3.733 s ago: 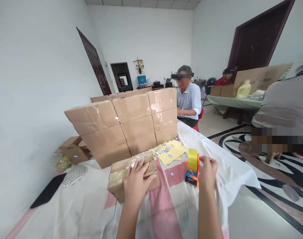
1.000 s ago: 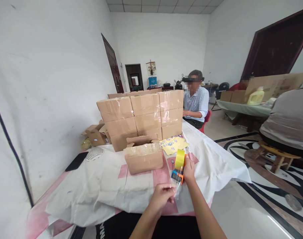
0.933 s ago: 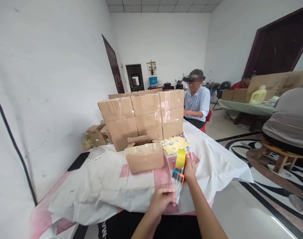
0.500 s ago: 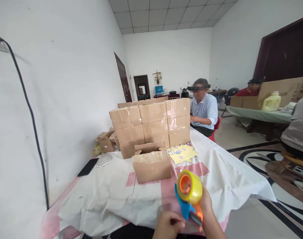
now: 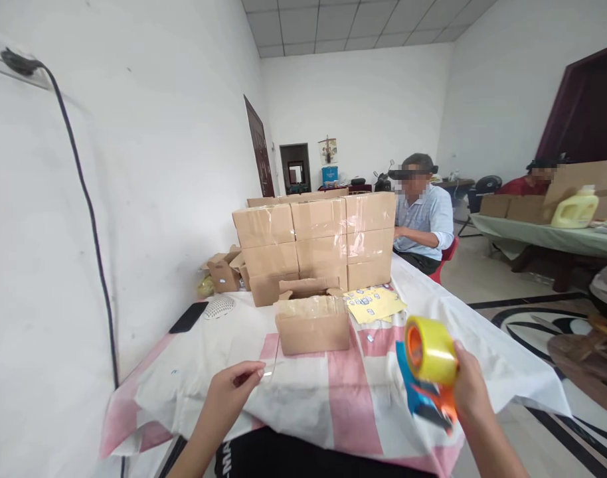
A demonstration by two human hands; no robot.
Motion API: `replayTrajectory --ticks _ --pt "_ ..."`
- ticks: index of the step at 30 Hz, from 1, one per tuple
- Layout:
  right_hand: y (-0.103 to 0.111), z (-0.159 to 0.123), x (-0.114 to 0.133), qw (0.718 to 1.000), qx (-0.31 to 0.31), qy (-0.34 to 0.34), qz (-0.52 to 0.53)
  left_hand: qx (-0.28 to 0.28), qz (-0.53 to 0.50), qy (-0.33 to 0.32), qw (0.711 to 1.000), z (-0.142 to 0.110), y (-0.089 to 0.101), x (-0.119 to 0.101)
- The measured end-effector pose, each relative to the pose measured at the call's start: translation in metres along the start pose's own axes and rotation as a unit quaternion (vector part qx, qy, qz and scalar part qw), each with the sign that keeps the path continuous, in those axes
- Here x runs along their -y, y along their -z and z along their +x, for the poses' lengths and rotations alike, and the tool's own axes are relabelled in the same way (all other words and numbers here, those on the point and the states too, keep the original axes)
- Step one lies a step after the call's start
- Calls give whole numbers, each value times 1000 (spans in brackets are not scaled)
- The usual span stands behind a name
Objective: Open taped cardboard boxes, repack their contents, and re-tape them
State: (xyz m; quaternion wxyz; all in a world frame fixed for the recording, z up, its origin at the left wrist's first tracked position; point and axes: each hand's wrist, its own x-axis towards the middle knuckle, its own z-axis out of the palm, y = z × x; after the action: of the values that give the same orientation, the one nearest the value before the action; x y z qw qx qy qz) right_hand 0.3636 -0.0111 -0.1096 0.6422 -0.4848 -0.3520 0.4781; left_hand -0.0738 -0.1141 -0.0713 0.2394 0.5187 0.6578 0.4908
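Observation:
My right hand (image 5: 467, 380) is wrapped round a tape dispenser (image 5: 412, 388) with blue and orange parts, which carries a thick roll of yellowish tape (image 5: 435, 350). My left hand (image 5: 238, 386), well apart on the left, pinches the free end of a strip of clear tape (image 5: 267, 374). The strip is barely visible against the cloth between the hands. Just beyond them stands an open cardboard box (image 5: 313, 332), its top flaps raised and clear tape along its near upper edge.
Several taped boxes (image 5: 321, 249) are stacked behind the open one. Yellow label sheets (image 5: 374, 305) lie right of it, and a black phone (image 5: 188, 317) lies left. A co-worker (image 5: 420, 216) sits beyond the cloth-covered table (image 5: 483, 345). A yellowish jug (image 5: 576, 207) stands on another table.
My hands have moved apart: the left went left and up with the tape end, the right went right and up with the dispenser. The view has shifted slightly.

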Motion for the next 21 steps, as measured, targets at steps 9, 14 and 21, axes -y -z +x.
replayTrajectory --ticks 9,14,21 --pt "-45 120 -23 994 46 74 -58 95 -43 29 994 -2 -3 10" --pt "-32 121 -35 994 67 58 -61 95 -72 43 992 10 -23 -17" --pt "-23 124 -55 970 -18 136 -202 135 -59 46 988 47 -54 -29"
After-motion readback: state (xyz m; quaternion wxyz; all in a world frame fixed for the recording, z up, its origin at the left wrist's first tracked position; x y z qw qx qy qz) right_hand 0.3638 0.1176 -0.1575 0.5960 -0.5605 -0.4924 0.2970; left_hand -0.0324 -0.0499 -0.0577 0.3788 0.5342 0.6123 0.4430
